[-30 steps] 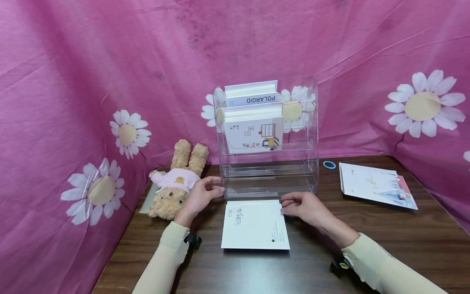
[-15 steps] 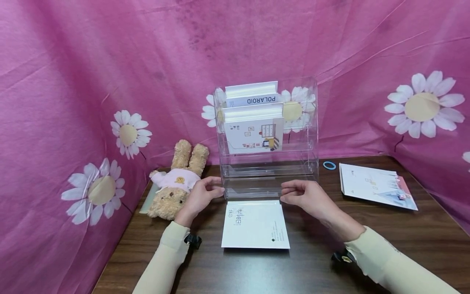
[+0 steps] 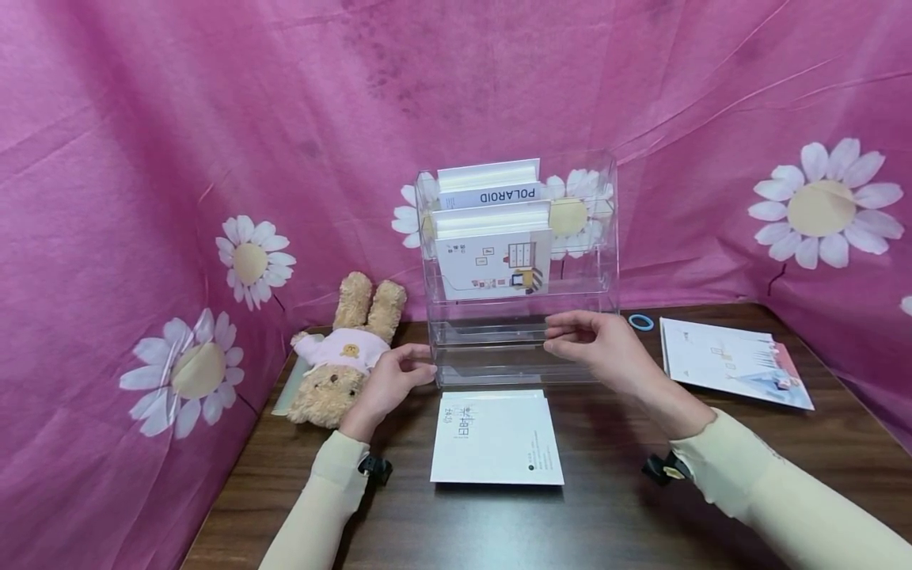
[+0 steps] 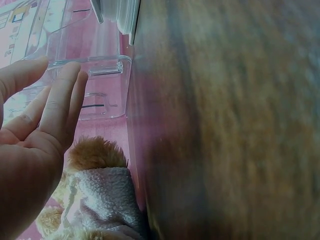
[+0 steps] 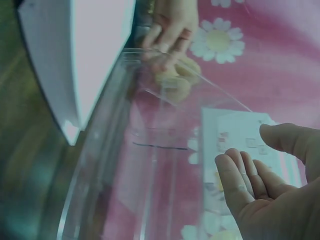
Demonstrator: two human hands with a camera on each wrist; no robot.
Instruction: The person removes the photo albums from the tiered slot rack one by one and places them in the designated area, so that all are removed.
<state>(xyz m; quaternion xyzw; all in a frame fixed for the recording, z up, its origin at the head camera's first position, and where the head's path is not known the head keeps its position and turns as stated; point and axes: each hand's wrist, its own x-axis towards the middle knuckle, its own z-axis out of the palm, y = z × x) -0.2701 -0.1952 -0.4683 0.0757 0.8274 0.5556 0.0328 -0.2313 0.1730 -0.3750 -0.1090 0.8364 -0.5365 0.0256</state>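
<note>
A clear acrylic tiered rack (image 3: 492, 366) stands at the back of the wooden table. In its upper tiers are a book marked POLAROID (image 3: 492, 195) and, in front, a thick white book with a room drawing (image 3: 492, 265). At the rack's lower left corner is my left hand (image 3: 388, 384); the left wrist view shows its fingers extended beside the plastic, contact unclear. My right hand (image 3: 616, 356) hovers before the rack's lower right part, fingers fairly straight, holding nothing. A white square book (image 3: 495, 439) lies flat just in front of the rack.
Left of the rack lies a teddy bear (image 3: 342, 356) in a pink top, partly over a pale green flat item (image 3: 288, 388). To the right are a blue ring (image 3: 640, 322) and another white book (image 3: 734, 364). A pink flowered cloth (image 3: 684, 95) hangs behind.
My right hand has left the right edge of the white square book and risen toward the rack's middle tiers. The left hand and the books have stayed in place.
</note>
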